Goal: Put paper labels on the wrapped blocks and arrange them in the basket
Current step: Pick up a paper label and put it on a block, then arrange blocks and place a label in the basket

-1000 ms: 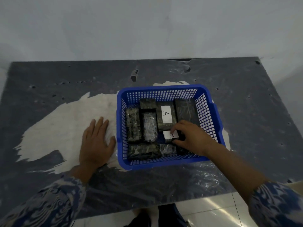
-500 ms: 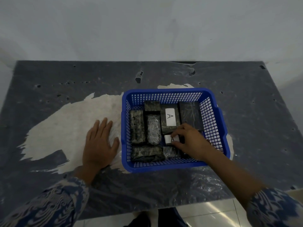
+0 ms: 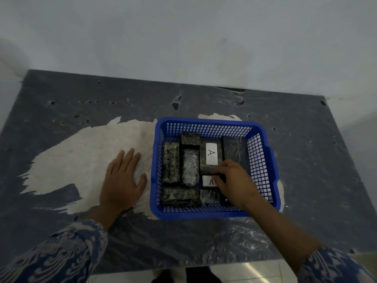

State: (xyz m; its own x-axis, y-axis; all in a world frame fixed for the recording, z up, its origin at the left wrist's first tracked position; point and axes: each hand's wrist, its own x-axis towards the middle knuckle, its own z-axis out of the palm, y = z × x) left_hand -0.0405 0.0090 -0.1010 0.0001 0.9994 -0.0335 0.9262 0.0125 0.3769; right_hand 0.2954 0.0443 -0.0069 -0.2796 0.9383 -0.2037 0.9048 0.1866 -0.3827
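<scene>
A blue mesh basket (image 3: 263, 160) holds several dark blocks wrapped in clear film. One long block (image 3: 204, 160) carries a white paper label marked A (image 3: 211, 153). A smaller block with a second white label marked A (image 3: 209, 181) lies just below it. My right hand (image 3: 234, 182) is inside the basket, fingers curled around that small labelled block and hiding its right part. My left hand (image 3: 122, 180) lies flat on the table, fingers spread, just left of the basket. Unlabelled blocks (image 3: 171, 162) fill the basket's left and front.
The dark grey table top (image 3: 81, 103) is worn, with a large pale patch (image 3: 77, 160) under my left hand and crinkled clear film (image 3: 234, 240) near the front edge. A pale wall rises behind the table. Shiny floor shows below the front edge.
The camera view has shifted slightly. My right hand stays on the small labelled block, its fingers now lower over the label's right side. My left hand has not moved.
</scene>
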